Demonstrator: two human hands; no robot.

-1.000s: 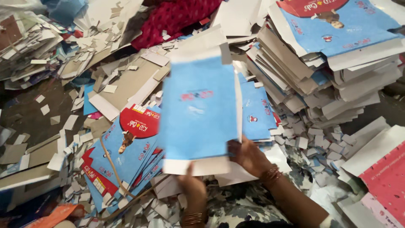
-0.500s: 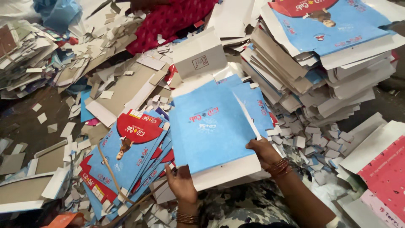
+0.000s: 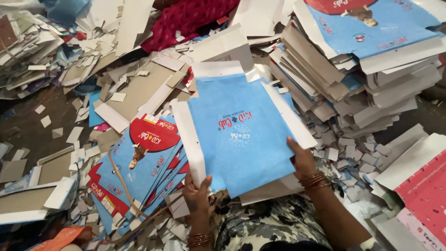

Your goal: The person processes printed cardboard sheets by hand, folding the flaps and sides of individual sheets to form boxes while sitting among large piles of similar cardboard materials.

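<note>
Blue flat carton blank, white flaps; blue-red blanks pile just left; tall stack upper right; pink carton right.

Left hand: rises from 6 o'clock, forearm near vertical, bangles at wrist, fingers pointing to 12, thumb on top, grip closed on sheet's lower left corner. Right hand: forearm enters from 5 o'clock, slants toward 11, bangles at wrist, fingers curled over sheet's right edge, grip closed. Hands well apart.
</note>
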